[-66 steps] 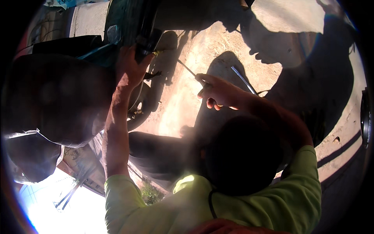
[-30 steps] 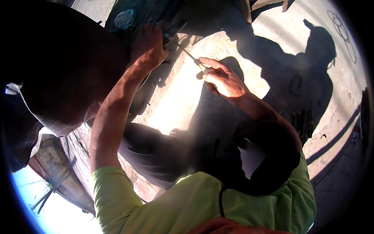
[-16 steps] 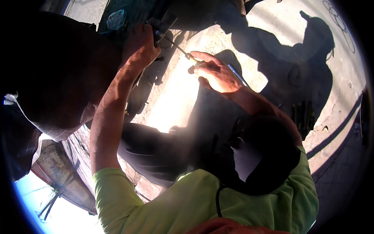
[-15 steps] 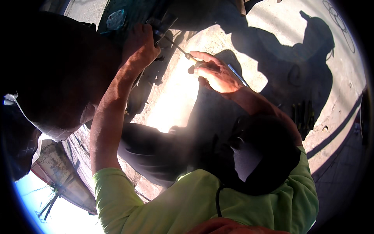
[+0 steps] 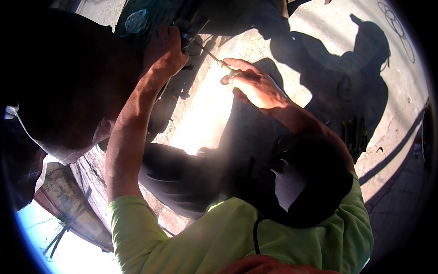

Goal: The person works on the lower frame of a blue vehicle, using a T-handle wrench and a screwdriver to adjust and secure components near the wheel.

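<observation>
My right hand [image 5: 259, 87] is closed round the pale yellow handle of a screwdriver [image 5: 223, 65], its index finger stretched along the handle. The thin shaft slants up and left to a dark metal part [image 5: 195, 26] with a flat, shiny plate. Where the tip meets the part is too dark to make out. My left hand [image 5: 165, 54] is at the near left side of this metal part, its fingers curled in shadow against it. Most of what lies under the left fingers is hidden.
Several dark-handled hand tools [image 5: 355, 137] lie on the ground at the right. A crumpled clear plastic piece [image 5: 136, 21] rests on a dark surface at the upper left. Thin looped wire [image 5: 396, 22] shows at the far right. My dark-trousered leg [image 5: 178, 178] is bent below the hands.
My right hand has turned slightly with the screwdriver, and a bluish strip behind its wrist is now mostly hidden. My left hand stays on the metal part.
</observation>
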Demonstrator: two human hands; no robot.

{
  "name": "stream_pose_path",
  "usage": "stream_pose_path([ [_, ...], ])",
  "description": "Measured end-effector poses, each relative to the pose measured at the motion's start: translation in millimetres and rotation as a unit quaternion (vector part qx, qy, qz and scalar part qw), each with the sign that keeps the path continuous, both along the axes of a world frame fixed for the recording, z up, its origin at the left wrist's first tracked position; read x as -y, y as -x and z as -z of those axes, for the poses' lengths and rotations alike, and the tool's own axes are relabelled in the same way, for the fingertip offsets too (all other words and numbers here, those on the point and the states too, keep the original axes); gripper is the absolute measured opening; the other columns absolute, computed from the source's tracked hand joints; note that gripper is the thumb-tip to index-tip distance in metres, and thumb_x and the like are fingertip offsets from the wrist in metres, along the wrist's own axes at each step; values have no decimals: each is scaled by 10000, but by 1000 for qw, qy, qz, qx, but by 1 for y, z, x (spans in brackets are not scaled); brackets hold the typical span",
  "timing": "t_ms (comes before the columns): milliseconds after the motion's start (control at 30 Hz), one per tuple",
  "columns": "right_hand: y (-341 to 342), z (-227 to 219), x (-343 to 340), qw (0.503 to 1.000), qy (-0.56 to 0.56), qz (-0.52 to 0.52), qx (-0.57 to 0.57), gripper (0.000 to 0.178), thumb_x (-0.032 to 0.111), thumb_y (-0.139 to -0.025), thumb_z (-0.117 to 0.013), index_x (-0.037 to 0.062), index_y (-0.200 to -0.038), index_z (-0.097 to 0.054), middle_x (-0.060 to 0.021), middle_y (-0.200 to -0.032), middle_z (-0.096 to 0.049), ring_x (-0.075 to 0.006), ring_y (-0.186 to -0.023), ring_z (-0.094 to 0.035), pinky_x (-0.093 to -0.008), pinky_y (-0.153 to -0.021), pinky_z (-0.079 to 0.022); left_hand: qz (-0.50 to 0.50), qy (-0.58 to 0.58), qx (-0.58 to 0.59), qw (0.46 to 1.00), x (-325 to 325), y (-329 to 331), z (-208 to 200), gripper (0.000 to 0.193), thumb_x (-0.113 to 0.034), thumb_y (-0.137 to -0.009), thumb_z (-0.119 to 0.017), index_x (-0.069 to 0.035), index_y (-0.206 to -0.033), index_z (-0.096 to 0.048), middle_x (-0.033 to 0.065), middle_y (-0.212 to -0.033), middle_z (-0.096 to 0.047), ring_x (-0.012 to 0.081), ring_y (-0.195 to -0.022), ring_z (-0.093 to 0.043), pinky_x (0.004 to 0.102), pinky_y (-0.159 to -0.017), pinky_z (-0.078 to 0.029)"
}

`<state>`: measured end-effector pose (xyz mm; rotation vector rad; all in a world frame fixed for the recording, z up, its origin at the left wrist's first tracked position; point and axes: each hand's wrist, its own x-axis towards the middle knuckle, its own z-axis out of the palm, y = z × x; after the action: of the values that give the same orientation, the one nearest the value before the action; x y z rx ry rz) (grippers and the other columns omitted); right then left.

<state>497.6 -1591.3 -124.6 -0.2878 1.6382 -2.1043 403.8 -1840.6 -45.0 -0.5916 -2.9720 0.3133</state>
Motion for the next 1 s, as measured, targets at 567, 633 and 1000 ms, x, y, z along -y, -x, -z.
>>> stream_pose_path([
  [567, 11, -18, -5, 992, -41, -48, 110, 350, 208, -1010, -581, -6, -1288, -577, -67, -1010, -744, -113, -772, -641, -282, -679, -549, 9, -15, 4, 1000, -4, 1, 1, 594, -172, -707, -881, 6, -1184, -576, 237, -1167, -570, 423, -1105, -599, 478, -943, -526],
  [633, 22, -27, -7, 987, -119, -85, 73, 444, 202, -1017, -588, 3, -1409, -526, -49, -965, -731, -83, -739, -614, -250, -636, -513, 9, -5, 1, 1000, 0, 1, 3, 578, -169, -707, -877, 10, -1173, -585, 239, -1158, -578, 425, -1101, -601, 477, -943, -526],
  [1000, 20, -18, -8, 886, -400, 16, -234, 424, 160, -938, -593, -52, -1304, -605, -259, -903, -715, -367, -786, -742, -450, -683, -595, 15, -1, 22, 1000, 5, 6, 2, 520, -166, -715, -837, 57, -1123, -602, 258, -1161, -610, 431, -1112, -601, 476, -966, -515],
])
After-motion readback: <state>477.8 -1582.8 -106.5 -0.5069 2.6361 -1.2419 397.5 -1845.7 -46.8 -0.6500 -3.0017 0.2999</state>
